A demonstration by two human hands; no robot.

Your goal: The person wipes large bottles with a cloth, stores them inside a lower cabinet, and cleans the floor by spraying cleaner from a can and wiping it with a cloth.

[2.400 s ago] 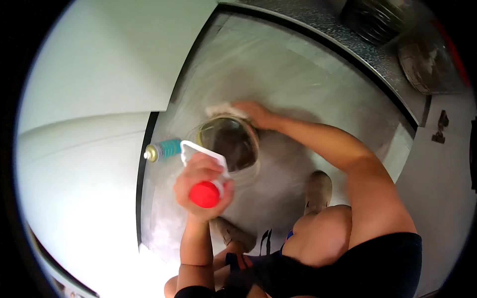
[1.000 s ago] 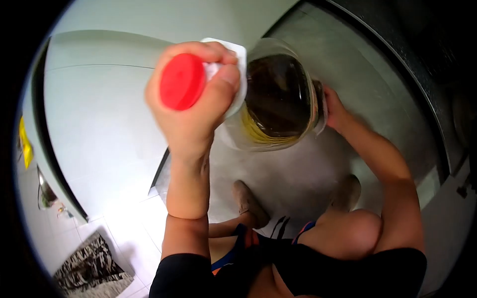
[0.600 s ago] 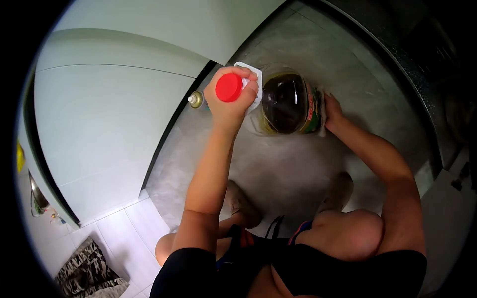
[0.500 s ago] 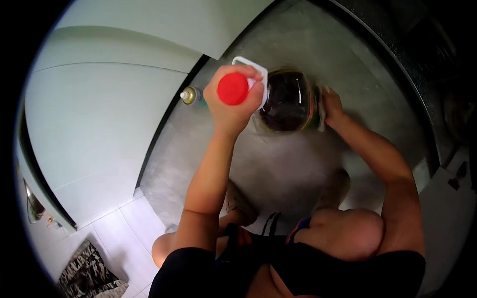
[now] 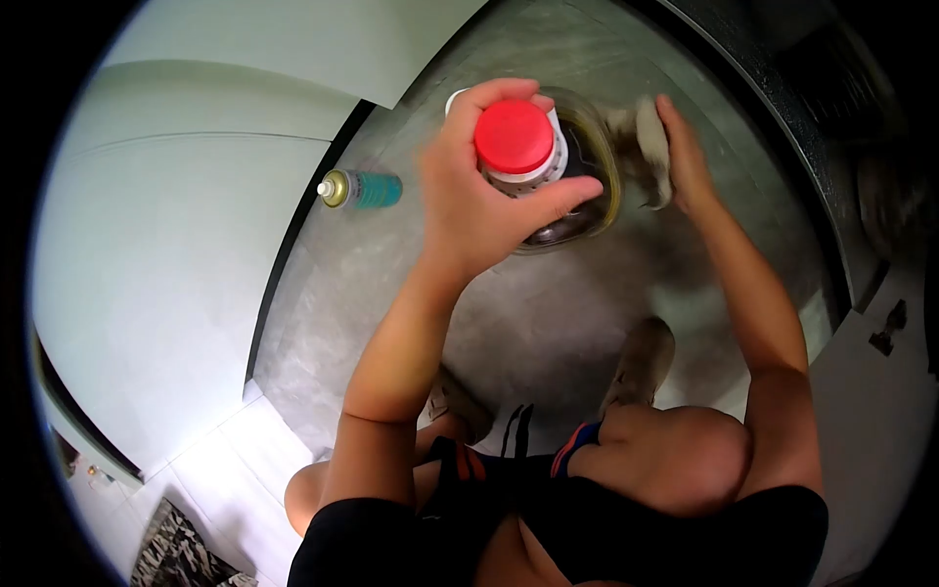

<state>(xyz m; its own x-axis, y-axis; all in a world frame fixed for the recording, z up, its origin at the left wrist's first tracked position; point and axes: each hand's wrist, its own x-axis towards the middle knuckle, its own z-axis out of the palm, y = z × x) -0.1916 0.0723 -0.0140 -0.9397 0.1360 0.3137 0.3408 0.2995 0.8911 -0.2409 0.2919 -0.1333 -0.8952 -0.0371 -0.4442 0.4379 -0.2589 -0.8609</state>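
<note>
A large clear jug with dark contents stands on the grey floor panel, its red cap facing me. My left hand is loosely around the cap and white neck, fingers along the far side and thumb spread out to the right. It no longer grips the white handle, which is partly hidden behind the fingers. To the right of the jug, my right hand holds a whitish cloth, with a gap between cloth and jug.
A teal spray can with a white nozzle lies left of the jug near the panel's black edge. Pale cabinet fronts line the left, and a dark counter edge runs along the right. A camouflage-patterned cloth lies at the lower left.
The jug was lifted, then lowered and turned so its cap faces up. My left thumb has come off the handle and spread. My right hand and cloth have drawn away from the jug's side.
</note>
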